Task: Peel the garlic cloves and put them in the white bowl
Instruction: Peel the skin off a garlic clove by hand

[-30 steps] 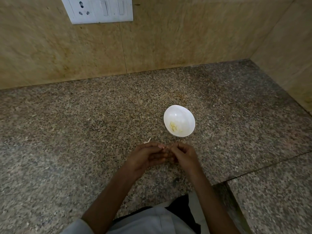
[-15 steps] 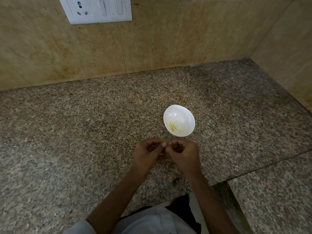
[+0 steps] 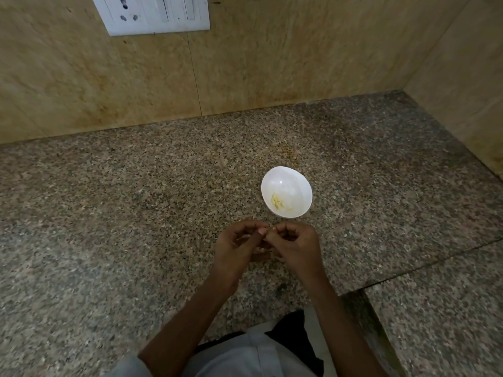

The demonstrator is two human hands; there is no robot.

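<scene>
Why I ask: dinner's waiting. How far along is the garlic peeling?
Done: a few pale peeled pieces lie in the white bowl. In hand: the left hand and right hand meet before the bowl, fingers curled, pinching something small, likely a clove, hidden. Left: finishing it and dropping it in; no other cloves show on the counter.

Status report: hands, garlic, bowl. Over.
Left hand and right hand meet just short of the white bowl, fingers pinching a garlic clove, mostly hidden. Bowl holds a few peeled pieces. Nothing between hands and bowl.
</scene>
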